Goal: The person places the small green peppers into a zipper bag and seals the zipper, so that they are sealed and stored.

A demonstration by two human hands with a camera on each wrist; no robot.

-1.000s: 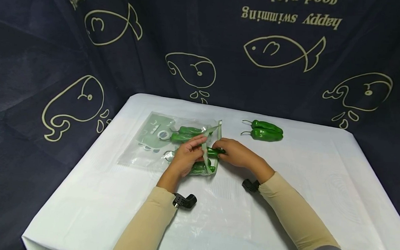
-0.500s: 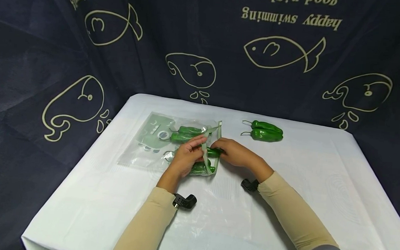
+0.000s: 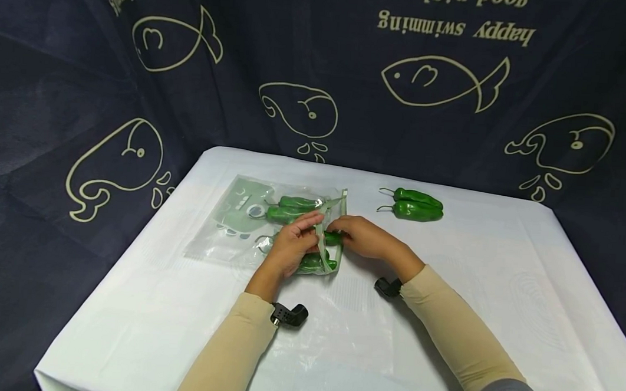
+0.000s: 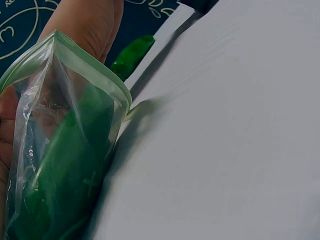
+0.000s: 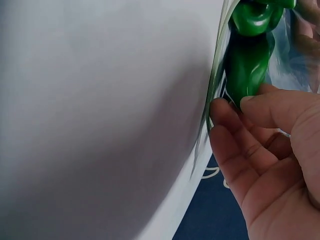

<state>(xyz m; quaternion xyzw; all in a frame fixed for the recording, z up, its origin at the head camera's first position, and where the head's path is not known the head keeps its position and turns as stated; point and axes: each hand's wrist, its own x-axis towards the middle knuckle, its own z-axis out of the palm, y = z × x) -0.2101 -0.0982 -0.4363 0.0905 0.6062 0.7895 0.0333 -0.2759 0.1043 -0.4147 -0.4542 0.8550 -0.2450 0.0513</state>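
Observation:
A clear zip bag [image 3: 209, 246] with a green-edged mouth and a pale green cartoon print lies on the white table, its mouth facing right. My left hand [image 3: 291, 248] holds the upper lip of the mouth up between thumb and fingers. At the opening, my right hand [image 3: 368, 238] pinches the tip of a green pepper [image 5: 248, 65], most of which is inside. Its fingertips are right at the bag's rim in the right wrist view. Several more green peppers lie in the bag, among them one [image 3: 282, 214] beyond my left hand and one [image 3: 315, 263] near the front.
Two green peppers with stems, a nearer one [image 3: 417, 211] and a farther one [image 3: 418, 196], lie side by side to the right of the bag. A dark curtain [image 3: 359, 127] with fish and whale drawings hangs behind and left of the white-covered table [image 3: 443, 344].
My right hand has moved slightly left, and the pepper it pinches has slid farther into the bag. My left hand stays in place on the bag's lip.

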